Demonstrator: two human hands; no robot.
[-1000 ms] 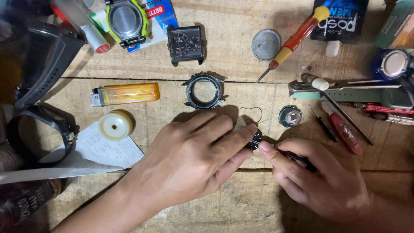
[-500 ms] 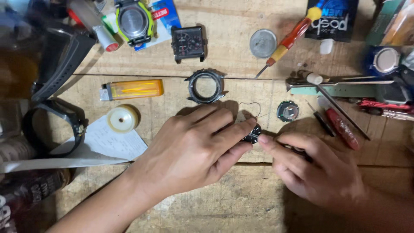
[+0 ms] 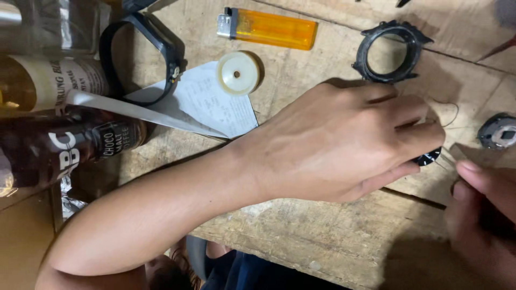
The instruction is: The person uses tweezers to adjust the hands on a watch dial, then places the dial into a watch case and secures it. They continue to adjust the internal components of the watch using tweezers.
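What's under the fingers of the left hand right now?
A small dark round watch part peeks out beneath the fingers of the left hand, resting on the wooden table. Only its edge shows; the rest is covered, so its exact shape cannot be told.

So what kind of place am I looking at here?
Most likely a small watch-repair bench: a worn wooden table with an empty black watch case, a loose watch strap, and the left hand pinching a small dark watch part.
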